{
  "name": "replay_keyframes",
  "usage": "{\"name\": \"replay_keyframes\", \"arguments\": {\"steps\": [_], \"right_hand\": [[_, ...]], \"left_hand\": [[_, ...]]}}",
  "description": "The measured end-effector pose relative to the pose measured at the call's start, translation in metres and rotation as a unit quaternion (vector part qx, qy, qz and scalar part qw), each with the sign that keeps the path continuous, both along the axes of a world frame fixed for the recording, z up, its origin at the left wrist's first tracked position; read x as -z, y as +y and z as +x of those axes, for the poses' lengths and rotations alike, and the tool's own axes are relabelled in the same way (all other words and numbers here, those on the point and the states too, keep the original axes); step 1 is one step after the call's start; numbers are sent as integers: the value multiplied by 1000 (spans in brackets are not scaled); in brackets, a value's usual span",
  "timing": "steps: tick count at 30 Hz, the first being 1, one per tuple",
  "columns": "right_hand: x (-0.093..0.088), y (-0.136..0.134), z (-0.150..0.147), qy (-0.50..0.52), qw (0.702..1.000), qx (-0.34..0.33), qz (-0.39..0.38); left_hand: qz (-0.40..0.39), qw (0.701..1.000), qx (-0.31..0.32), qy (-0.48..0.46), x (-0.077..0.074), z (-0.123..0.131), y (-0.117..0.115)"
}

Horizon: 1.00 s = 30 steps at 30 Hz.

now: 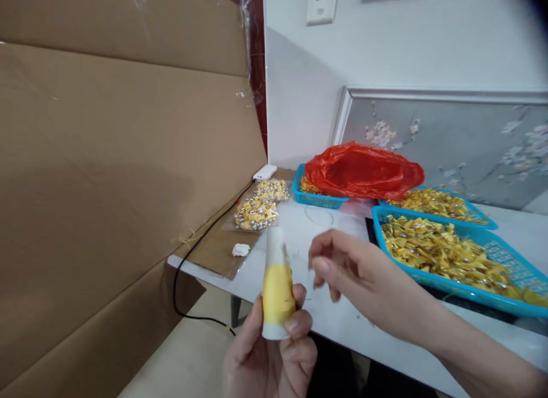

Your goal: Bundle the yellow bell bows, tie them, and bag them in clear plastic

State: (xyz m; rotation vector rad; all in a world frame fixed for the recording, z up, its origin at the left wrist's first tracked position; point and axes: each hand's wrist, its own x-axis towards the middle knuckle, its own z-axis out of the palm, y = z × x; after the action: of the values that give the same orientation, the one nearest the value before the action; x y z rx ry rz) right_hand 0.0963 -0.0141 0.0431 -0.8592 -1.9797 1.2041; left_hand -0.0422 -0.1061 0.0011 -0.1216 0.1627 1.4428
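Observation:
My left hand [274, 352] grips a white cone-shaped piece with a yellow band [277, 292] around its middle, narrow end up, over the front edge of the white table [346, 324]. To the right of the cone is my right hand [342, 264], fingers curled with thumb near the index finger. Whether anything small sits between those fingertips is too small to make out. Nearest to my right hand is a blue basket [454, 281] filled with yellow ribbon-like pieces.
Behind are a second yellow-filled basket [488, 220], a red plastic bag [363, 172] and a smaller blue basket [319, 200]. Clear bags of yellow and silver pieces [257, 209], crumpled white paper [241, 249] and a black cable [175, 284] lie left, beside a cardboard wall [107, 158].

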Motion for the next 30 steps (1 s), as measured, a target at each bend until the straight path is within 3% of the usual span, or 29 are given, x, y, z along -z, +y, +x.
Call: {"name": "replay_keyframes", "arguments": {"steps": [3, 8, 11, 14, 19, 23, 26, 28, 30], "right_hand": [[11, -7, 8, -9, 1000, -20, -6], [26, -3, 4, -4, 990, -22, 141], [31, 4, 0, -39, 975, -31, 215], [34, 11, -7, -48, 973, -24, 223], [32, 23, -39, -75, 977, -52, 194], [26, 35, -83, -92, 960, -107, 240], [20, 45, -129, -133, 919, -160, 335], [16, 50, -166, -195, 860, -190, 432], [12, 51, -202, -274, 781, -224, 515]], "left_hand": [[-10, 1000, -13, 8, 1, 6, 6], [5, 1000, -8, 0, 16, 9, 15], [-6, 999, -30, -20, 25, -1, 17], [-18, 996, -89, -23, 32, -19, 17], [-59, 988, -144, 24, 44, -46, 7], [-97, 984, -142, 44, 63, -56, -10], [-86, 989, -114, 39, 82, -61, -24], [-65, 994, -69, 47, 92, -64, -32], [-45, 996, -46, 64, 98, -67, -39]]}}
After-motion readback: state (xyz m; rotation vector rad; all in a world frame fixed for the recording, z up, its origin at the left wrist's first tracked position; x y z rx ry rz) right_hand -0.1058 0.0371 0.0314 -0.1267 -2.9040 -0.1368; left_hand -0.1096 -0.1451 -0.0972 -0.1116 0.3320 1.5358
